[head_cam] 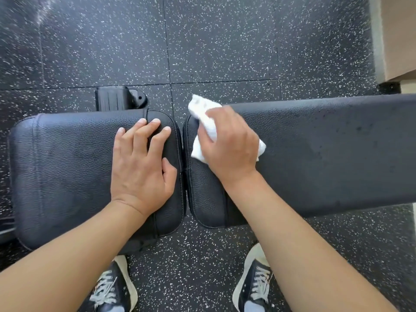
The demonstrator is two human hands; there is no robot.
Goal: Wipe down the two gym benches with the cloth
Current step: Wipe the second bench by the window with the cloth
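Two black padded gym benches stand end to end across the view, with a narrow gap between them. My left hand [140,167] rests flat, fingers spread, on the right end of the left bench [65,172]. My right hand [229,145] grips a crumpled white cloth [208,122] and presses it onto the left end of the right bench [333,154]. Part of the cloth sticks out past the bench's far edge, and a corner shows under my palm. The right bench's surface looks damp and speckled.
Black rubber floor with white flecks [225,41] lies all around. A black bench foot [119,97] juts out behind the left bench. My two sneakers [254,282] stand close to the benches' near edge. A pale wall or box [398,37] is at the far right.
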